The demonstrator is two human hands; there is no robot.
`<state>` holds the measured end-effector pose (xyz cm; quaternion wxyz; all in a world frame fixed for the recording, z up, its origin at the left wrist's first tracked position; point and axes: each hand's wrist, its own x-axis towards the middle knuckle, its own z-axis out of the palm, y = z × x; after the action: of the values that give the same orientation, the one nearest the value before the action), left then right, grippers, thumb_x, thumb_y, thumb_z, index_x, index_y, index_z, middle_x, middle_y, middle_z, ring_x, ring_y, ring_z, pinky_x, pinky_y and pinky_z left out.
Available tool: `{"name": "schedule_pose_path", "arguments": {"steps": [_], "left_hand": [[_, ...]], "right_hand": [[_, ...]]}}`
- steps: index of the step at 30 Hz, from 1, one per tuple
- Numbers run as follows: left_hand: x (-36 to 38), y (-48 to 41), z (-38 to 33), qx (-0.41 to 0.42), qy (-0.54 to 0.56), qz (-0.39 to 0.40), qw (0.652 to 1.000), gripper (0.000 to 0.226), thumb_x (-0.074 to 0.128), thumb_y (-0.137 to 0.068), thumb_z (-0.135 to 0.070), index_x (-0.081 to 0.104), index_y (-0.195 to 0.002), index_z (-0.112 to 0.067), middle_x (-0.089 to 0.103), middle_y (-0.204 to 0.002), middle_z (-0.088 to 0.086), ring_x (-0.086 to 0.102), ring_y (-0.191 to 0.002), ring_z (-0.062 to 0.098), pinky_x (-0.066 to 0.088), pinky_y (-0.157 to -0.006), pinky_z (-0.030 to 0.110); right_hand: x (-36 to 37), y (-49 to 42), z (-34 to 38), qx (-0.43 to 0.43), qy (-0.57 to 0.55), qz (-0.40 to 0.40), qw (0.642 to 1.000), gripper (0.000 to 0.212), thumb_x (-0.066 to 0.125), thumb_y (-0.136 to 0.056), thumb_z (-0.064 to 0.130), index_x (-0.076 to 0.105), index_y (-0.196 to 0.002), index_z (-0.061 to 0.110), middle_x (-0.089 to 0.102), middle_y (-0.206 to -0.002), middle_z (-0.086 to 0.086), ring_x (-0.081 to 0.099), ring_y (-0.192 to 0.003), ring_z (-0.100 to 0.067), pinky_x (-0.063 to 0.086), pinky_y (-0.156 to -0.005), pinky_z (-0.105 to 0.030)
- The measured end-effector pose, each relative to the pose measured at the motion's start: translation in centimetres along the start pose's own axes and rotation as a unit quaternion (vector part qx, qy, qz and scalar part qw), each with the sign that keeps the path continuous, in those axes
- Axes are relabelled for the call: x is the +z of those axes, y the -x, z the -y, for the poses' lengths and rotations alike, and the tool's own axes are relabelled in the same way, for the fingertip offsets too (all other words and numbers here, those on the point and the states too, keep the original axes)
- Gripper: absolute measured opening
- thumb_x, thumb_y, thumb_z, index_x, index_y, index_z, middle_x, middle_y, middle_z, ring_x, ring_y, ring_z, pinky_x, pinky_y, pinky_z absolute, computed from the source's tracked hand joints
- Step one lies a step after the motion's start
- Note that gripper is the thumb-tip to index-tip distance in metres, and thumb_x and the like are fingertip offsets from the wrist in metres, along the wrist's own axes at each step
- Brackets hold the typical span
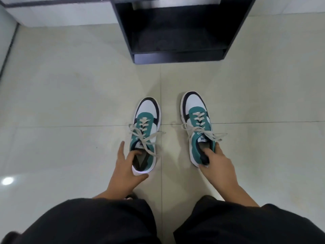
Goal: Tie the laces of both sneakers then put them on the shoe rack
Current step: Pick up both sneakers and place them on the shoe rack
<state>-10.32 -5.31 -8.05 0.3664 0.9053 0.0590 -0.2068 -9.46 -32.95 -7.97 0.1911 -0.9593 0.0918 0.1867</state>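
Two teal, white and black sneakers stand side by side on the tiled floor, toes pointing away from me. The left sneaker has my left hand at its heel, two fingers inside the opening and the thumb under the heel. My right hand grips the heel collar of the right sneaker, fingers inside the opening. Beige laces lie in loose bows across both tongues, ends trailing sideways. The black shoe rack stands on the floor straight ahead, beyond the toes.
My knees in dark trousers fill the bottom of the view. Pale floor tiles spread left and right of the sneakers. A white wall base runs along the far left.
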Motion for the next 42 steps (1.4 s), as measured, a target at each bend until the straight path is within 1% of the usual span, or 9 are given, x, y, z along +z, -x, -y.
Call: {"name": "schedule_pose_path", "arguments": {"steps": [3,5,8,13,21,27,30,35,42], "left_hand": [[0.1,-1.5,-0.4,0.011,-0.066,0.013,0.998,0.034,0.081,-0.064,-0.03,0.057,-0.087,-0.024,0.052,-0.113,-0.001,0.057,-0.097,0.021,0.04,-0.069,0.017],[0.1,-2.1,-1.0,0.028,-0.091,0.007,0.995,0.034,0.081,-0.064,-0.032,0.048,-0.065,-0.024,0.047,-0.085,-0.007,0.051,-0.07,0.017,0.032,-0.054,0.015],[-0.5,-2.4,-2.0,0.052,-0.098,-0.013,0.994,0.046,0.082,-0.062,-0.034,0.037,-0.056,-0.027,0.044,-0.073,-0.012,0.049,-0.063,0.015,0.029,-0.05,0.015],[-3.1,-2.9,-5.2,0.111,-0.066,-0.04,0.991,0.046,0.084,-0.059,-0.03,0.038,-0.056,-0.024,0.046,-0.086,-0.031,0.054,-0.072,-0.003,0.038,-0.055,0.01],[-15.5,-1.0,-18.2,0.18,-0.012,-0.095,0.979,0.051,0.084,-0.063,-0.021,0.043,-0.059,-0.052,0.055,-0.099,-0.019,0.056,-0.073,-0.003,0.038,-0.058,0.001],[-26.4,2.5,-29.2,0.213,-0.022,-0.172,0.961,0.044,0.083,-0.064,-0.026,0.039,-0.064,-0.025,0.055,-0.127,-0.017,0.05,-0.058,0.012,0.044,-0.05,0.019],[-31.6,0.9,-34.3,0.222,-0.033,-0.192,0.955,0.04,0.079,-0.068,-0.029,0.041,-0.067,-0.021,0.059,-0.114,-0.013,0.05,-0.057,0.014,0.049,-0.049,0.027],[-38.1,-6.8,-39.4,0.171,0.013,-0.175,0.97,0.031,0.079,-0.067,-0.018,0.048,-0.072,-0.013,0.054,-0.082,-0.006,0.052,-0.063,0.01,0.039,-0.052,0.011],[-39.6,-15.3,-41.1,0.093,0.028,-0.153,0.983,0.024,0.076,-0.072,-0.015,0.06,-0.09,-0.013,0.063,-0.095,0.0,0.052,-0.074,0.014,0.038,-0.065,0.017]], "right_hand": [[-0.2,-0.3,0.3,0.005,0.008,-0.002,1.0,0.024,0.069,-0.076,0.028,0.066,-0.095,0.014,0.058,-0.117,-0.009,0.061,-0.077,-0.031,0.037,-0.056,-0.028],[-0.2,-0.3,0.6,-0.003,0.008,-0.016,1.0,0.023,0.07,-0.077,0.032,0.066,-0.085,0.011,0.062,-0.108,-0.008,0.06,-0.072,-0.029,0.031,-0.05,-0.028],[-0.5,-0.4,1.4,-0.023,-0.003,-0.054,0.998,0.027,0.07,-0.078,0.035,0.065,-0.079,0.009,0.065,-0.095,-0.007,0.061,-0.069,-0.032,0.023,-0.045,-0.025],[-2.9,-0.8,2.6,-0.067,0.007,-0.117,0.991,0.024,0.079,-0.07,0.03,0.065,-0.067,0.01,0.07,-0.089,-0.001,0.061,-0.053,-0.028,0.014,-0.042,-0.016],[-18.1,1.6,8.4,-0.086,-0.01,-0.201,0.976,0.02,0.081,-0.069,0.026,0.067,-0.072,0.012,0.069,-0.121,-0.001,0.064,-0.054,-0.022,0.045,-0.042,-0.026],[-33.1,4.3,16.5,-0.102,-0.039,-0.222,0.969,0.02,0.08,-0.069,0.022,0.06,-0.071,0.017,0.07,-0.115,0.004,0.059,-0.052,-0.019,0.036,-0.042,-0.018],[-40.0,2.6,21.1,-0.103,-0.038,-0.23,0.967,0.025,0.076,-0.073,0.024,0.053,-0.069,0.017,0.068,-0.096,0.005,0.052,-0.049,-0.021,0.034,-0.04,-0.022],[-47.4,-5.4,27.4,-0.081,-0.038,-0.179,0.98,0.017,0.068,-0.08,0.025,0.057,-0.081,0.012,0.063,-0.09,-0.007,0.061,-0.069,-0.031,0.036,-0.054,-0.03],[-48.1,-14.7,31.4,-0.073,-0.007,-0.107,0.992,0.014,0.058,-0.087,0.023,0.059,-0.096,0.012,0.062,-0.107,-0.011,0.064,-0.089,-0.033,0.049,-0.07,-0.035]]}}
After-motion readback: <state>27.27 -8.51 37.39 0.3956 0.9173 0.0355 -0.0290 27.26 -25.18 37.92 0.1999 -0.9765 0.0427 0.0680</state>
